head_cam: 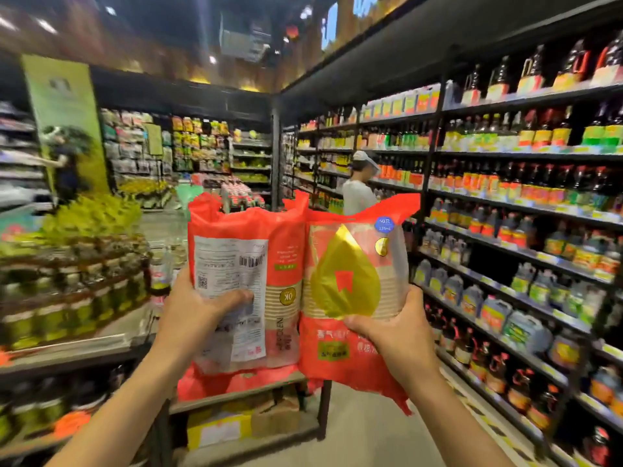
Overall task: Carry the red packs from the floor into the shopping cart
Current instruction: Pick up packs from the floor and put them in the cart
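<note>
I hold two red packs of stacked paper cups upright at chest height, side by side and touching. My left hand (199, 311) grips the left red pack (246, 264), whose white barcode label faces me. My right hand (394, 328) grips the right red pack (350, 261), which shows a yellow drop-shaped print and a blue round sticker. No shopping cart can be made out in this view; a wire structure behind the left pack is too blurred to identify.
A display table (84, 348) loaded with jars and green goods stands at left, with boxes on its lower shelf. Tall shelves of bottles (522, 203) line the right side. A person in a white shirt and cap (359, 190) stands farther down the aisle.
</note>
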`<state>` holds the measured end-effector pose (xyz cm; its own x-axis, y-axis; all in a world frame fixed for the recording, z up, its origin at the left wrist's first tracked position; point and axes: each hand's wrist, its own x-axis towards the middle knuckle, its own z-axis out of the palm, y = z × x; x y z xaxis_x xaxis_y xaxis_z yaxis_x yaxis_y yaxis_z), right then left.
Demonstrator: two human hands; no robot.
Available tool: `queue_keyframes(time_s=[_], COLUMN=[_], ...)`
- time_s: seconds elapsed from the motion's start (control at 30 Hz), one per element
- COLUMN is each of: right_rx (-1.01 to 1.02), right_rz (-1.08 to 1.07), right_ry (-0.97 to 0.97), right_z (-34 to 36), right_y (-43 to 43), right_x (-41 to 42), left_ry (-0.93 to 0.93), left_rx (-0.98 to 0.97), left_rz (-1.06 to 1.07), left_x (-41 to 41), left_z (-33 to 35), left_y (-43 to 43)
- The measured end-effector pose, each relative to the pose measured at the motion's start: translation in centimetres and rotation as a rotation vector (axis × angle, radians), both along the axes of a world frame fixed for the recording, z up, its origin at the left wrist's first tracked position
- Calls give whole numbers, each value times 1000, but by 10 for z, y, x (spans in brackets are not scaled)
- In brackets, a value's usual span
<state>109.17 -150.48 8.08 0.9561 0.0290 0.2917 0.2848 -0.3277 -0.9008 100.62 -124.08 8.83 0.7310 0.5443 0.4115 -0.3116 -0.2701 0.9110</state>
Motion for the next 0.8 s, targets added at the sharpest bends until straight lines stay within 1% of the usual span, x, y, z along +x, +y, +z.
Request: queue_keyframes(time_s=[0.13, 0.27, 0.43, 0.67, 0.8], right_rx=[30, 39, 25, 20, 27], right_rz=[146, 308, 509, 766, 915], right_ry=[-7, 16, 13, 22, 48], right_z=[-2, -2, -6, -16, -20], right_y=[72, 139, 216, 325, 384], right_x=[5, -10, -29, -61, -76], left_ry=[23, 25, 34, 30, 51], left_rx=[11, 33, 76, 24, 51], left_rz=[133, 279, 447, 764, 908], left_x=[-33, -80, -138, -216, -250], left_z=[-4, -7, -9, -19, -19], left_y=[63, 114, 152, 207, 234])
